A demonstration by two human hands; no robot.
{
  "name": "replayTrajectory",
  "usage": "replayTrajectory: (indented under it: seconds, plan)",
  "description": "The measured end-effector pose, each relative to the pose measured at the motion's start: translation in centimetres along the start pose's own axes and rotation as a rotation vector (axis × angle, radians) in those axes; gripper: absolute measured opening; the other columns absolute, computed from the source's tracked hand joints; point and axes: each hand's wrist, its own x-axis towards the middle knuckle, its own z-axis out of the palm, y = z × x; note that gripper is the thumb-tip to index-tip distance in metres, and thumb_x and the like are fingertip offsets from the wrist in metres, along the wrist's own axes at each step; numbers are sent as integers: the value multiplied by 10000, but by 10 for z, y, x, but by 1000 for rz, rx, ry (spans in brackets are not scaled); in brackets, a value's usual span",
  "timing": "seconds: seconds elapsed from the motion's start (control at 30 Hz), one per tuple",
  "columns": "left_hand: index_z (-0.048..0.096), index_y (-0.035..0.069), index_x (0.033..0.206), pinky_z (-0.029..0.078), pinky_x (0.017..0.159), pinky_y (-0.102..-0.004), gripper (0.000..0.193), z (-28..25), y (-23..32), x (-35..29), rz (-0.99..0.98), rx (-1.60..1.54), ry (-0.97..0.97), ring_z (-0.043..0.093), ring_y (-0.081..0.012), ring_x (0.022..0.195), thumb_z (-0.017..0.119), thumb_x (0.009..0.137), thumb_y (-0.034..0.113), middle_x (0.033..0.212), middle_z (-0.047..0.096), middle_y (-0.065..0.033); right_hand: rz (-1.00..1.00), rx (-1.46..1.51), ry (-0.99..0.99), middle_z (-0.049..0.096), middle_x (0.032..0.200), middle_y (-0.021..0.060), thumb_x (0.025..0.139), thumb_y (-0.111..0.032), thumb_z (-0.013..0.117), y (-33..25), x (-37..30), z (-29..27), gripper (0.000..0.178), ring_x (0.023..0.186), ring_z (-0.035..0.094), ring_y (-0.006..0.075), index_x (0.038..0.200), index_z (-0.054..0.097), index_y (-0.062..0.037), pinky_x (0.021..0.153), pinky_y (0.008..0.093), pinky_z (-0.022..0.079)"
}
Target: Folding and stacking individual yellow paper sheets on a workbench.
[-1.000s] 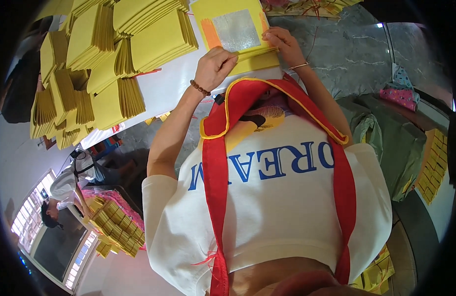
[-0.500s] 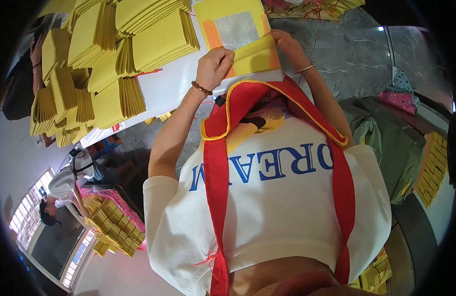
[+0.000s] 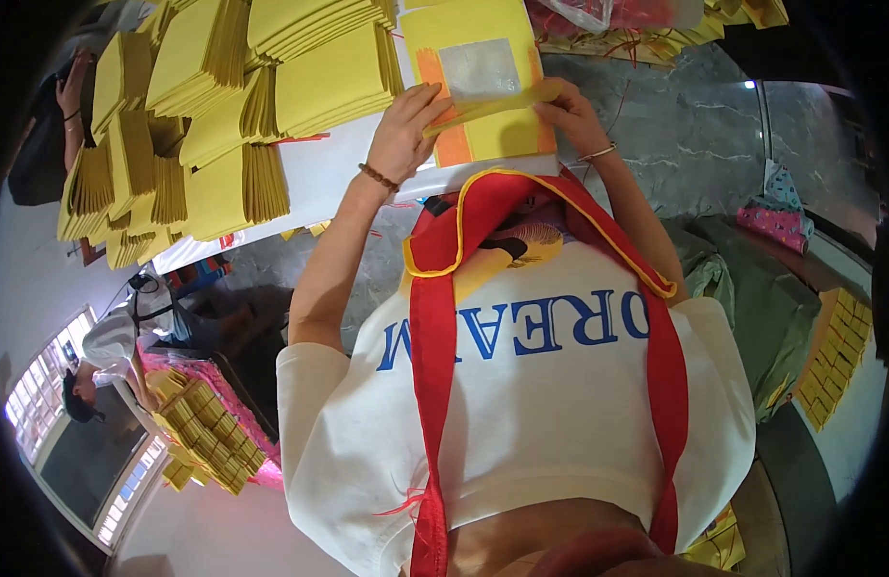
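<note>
In front of me a yellow paper sheet (image 3: pixel 507 133) lies on the white table, with a silver square in its middle and orange strips down both sides. A narrow band of yellow paper (image 3: pixel 495 106) stretches between my hands across the sheet, just below the silver square; whether it is a fold of that sheet or a separate piece I cannot tell. My left hand (image 3: pixel 403 135) is closed at the band's left end, its fingers bent over the orange strip. The right end is pinched in my right hand (image 3: pixel 568 111), between thumb and fingers.
Stacks of folded yellow paper (image 3: pixel 334 85) cover the table to the left. White table covering (image 3: pixel 334 159) shows beside them. Another person (image 3: pixel 113 337) bends over bundled yellow paper (image 3: pixel 209 428) at lower left. A green cover (image 3: pixel 772 298) drapes something at the right.
My left hand has turned from a fist to bent fingers over the band's end. The band looks narrower and raised off the sheet. The whole view has shifted slightly.
</note>
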Motion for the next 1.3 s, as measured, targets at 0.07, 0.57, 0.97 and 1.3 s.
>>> replayTrajectory:
  seconds: [0.07, 0.57, 0.97, 1.3]
  plan:
    - [531, 61, 1122, 384, 948, -394, 511, 3, 1, -4, -45, -62, 47, 428, -320, 1125, 562, 625, -55, 1183, 493, -141, -202, -148, 36, 556, 1007, 43, 766, -141, 628, -2, -1, -2, 237, 960, 509, 150, 977, 562, -57, 832, 279, 391]
    - [575, 53, 995, 473, 688, -372, 271, -6, 39, -27, -186, -235, 68, 580, -301, 796, 512, 736, 5, 860, 609, -138, -383, -885, -173, 613, 986, 22, 697, -229, 645, -39, -31, 15, 343, 962, 555, 209, 1026, 587, -153, 847, 328, 350]
    - [555, 21, 866, 431, 522, -391, 257, 22, 10, -6, -688, -454, 202, 577, -337, 592, 514, 846, 274, 632, 580, -181, -52, -343, 220, 598, 1016, 74, 794, -150, 636, -35, -10, 36, 449, 881, 570, 135, 1200, 478, -37, 769, 244, 449]
    - [558, 32, 946, 442, 561, -385, 242, 20, 10, 10, -866, -413, 160, 585, -321, 622, 541, 824, 240, 692, 605, -166, -26, -434, 305, 625, 961, 79, 797, -139, 622, -29, 2, 40, 326, 837, 556, 90, 1109, 581, -50, 726, 216, 444]
